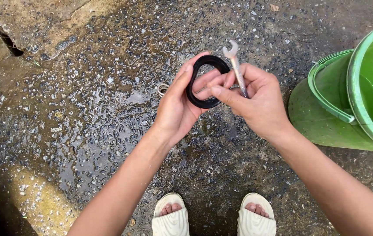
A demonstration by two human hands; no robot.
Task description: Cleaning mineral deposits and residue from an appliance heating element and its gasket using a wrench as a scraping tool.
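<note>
My left hand point(174, 105) holds a black rubber ring point(199, 102) upright between thumb and fingers, above wet gravelly ground. My right hand point(256, 102) grips a small silver open-end wrench point(235, 61), its jaw pointing up and away. The right thumb and forefinger also touch the ring's right side. Both hands meet in the middle of the head view.
Two green plastic buckets point(326, 105) stand at the right, one tilted behind the other. A small metal ring point(162, 89) lies on the wet concrete point(99, 109) left of my left hand. My feet in cream slippers point(171, 218) are at the bottom. A crack runs at top left.
</note>
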